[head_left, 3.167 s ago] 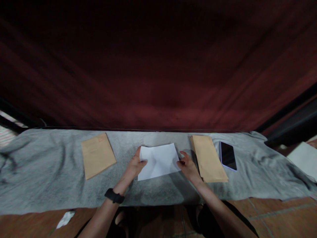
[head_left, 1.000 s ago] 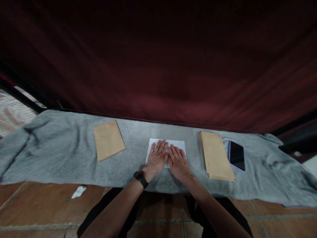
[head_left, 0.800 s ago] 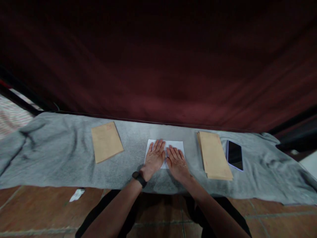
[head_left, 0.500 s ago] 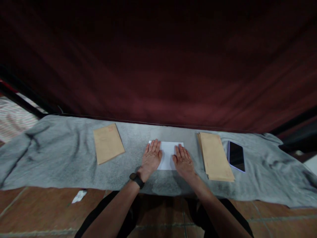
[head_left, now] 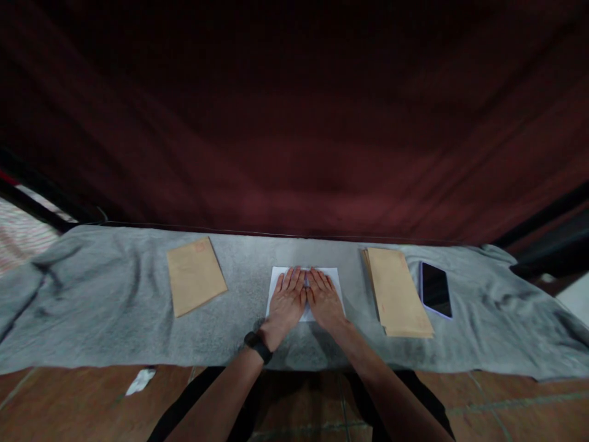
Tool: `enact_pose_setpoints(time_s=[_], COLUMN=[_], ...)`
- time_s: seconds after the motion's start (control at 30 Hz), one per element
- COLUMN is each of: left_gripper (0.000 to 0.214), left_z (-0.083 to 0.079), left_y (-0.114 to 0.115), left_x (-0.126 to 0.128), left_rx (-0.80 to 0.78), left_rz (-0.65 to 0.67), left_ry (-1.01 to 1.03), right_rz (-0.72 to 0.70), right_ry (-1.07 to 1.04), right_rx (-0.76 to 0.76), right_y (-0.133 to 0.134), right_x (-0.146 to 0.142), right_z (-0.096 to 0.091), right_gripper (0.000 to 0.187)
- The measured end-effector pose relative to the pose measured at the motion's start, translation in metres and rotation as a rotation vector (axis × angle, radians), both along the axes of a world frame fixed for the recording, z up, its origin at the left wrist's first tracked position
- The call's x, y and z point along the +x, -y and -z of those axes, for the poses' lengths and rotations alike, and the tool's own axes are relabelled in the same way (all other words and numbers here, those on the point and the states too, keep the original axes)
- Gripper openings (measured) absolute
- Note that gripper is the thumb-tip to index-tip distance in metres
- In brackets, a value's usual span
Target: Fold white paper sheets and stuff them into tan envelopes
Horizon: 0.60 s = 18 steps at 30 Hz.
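A white sheet of paper (head_left: 339, 283) lies flat on the grey cloth in front of me, partly covered by my hands. My left hand (head_left: 288, 298) rests palm down on its left half, fingers stretched out and pointing away from me. On the right half, my right hand (head_left: 324, 299) lies flat in the same way. The two hands meet near the paper's middle, thumbs touching or almost touching. A dark watch (head_left: 258, 345) is on my left wrist.
Left of the paper lies a brown envelope (head_left: 196, 276). To the right are several stacked brown envelopes (head_left: 398, 293) and a phone (head_left: 435, 290) with a purple edge. The grey cloth (head_left: 124, 294) has folds at both ends. A dark red curtain (head_left: 294, 202) hangs behind; a white scrap (head_left: 140, 381) lies on the tiled floor.
My hands have slid inward from the paper's two sides to its middle and now lie side by side. The view has shifted slightly.
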<state>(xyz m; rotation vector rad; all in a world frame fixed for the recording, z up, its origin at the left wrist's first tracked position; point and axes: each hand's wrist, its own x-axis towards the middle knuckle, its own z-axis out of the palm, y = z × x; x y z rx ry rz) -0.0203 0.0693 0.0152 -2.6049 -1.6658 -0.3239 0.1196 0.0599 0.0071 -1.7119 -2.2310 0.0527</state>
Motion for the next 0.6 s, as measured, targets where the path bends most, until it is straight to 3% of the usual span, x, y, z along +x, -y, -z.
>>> enact_pose_setpoints(time_s=[0.33,0.6], left_gripper=[0.052,0.053], left_z=[-0.005,0.002], left_y=[0.001,0.001], left_x=[-0.014,-0.025], left_rx=[0.023,0.05], left_rz=[-0.055,-0.105], left_ry=[-0.046,-0.035], right_rz=[0.076,0.124], right_ry=[0.033,0.067], right_rx=[0.088,0.1], right_y=[-0.003,0.003], right_x=[0.003,0.015], right_z=[0.011,0.012], right_gripper=[0.049,0.052])
